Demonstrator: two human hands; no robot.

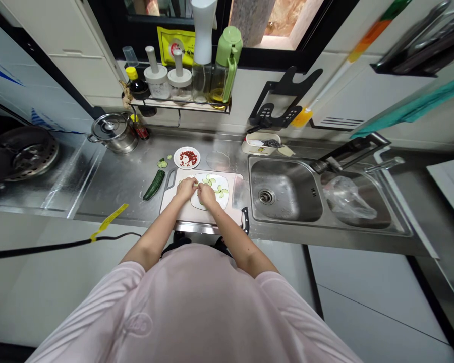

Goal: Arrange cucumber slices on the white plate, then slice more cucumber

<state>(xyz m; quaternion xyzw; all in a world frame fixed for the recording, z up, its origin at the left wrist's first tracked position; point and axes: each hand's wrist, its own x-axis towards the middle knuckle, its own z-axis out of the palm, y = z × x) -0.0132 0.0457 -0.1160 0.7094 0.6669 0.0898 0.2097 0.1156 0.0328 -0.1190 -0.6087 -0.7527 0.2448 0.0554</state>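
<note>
Pale green cucumber slices (209, 180) fan into pinwheels on a white oval plate (223, 181) — the left hand (185, 189) and right hand (207, 195) curl inward, fingers bunched, any grip hidden — on a pink cutting board (227, 218), a dark green cucumber half (154, 184) and black-handled knife (245, 220) close by.

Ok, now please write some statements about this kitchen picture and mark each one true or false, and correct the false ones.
The left hand and right hand are both over the white plate on the cutting board: true.
The cut cucumber lies on the cutting board: false, it lies on the steel counter left of the board.
The small plate behind the board holds red pieces: true.
A clear plastic bag lies in the right basin of the sink: true.
The steel pot stands in the sink: false, it stands at the back of the counter, left of the board.
</note>
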